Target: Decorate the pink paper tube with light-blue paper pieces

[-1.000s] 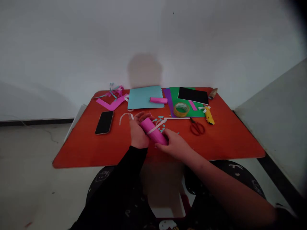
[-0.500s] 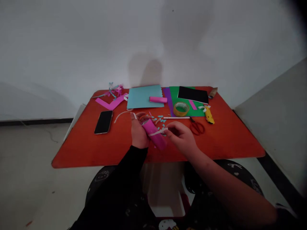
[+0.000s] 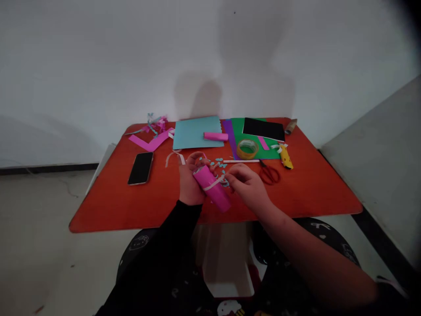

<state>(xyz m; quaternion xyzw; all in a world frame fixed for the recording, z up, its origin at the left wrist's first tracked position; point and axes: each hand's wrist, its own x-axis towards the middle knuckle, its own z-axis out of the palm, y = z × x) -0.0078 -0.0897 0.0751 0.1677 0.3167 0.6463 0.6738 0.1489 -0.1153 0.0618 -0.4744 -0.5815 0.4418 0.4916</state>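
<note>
A pink paper-covered tube [image 3: 217, 198] leans in my left hand [image 3: 190, 186], its upper end beside my palm and its lower end above the table. My left fingers curve behind it. A narrow white strip [image 3: 212, 184] crosses the tube's middle and stretches up to my right hand [image 3: 248, 182], where thumb and forefinger pinch its end. At my left thumb, another white strip [image 3: 183, 159] sticks up, and a curled pale strip [image 3: 168, 157] lies near it. Small light-blue paper scraps [image 3: 219, 159] are scattered behind the tube.
On the orange table [image 3: 322, 188] lie a phone [image 3: 140, 168], a light-blue sheet [image 3: 190, 134] bearing a second pink tube [image 3: 215, 136], a tape roll [image 3: 247, 149], red-handled scissors [image 3: 270, 175], a white stick [image 3: 241, 161], a yellow tube [image 3: 286, 157], a black rectangle [image 3: 263, 128] and pink paper [image 3: 153, 142].
The tube's lower end has shifted slightly down and right. The pinched strip end is a little nearer the tube, and my left fingers have moved slightly.
</note>
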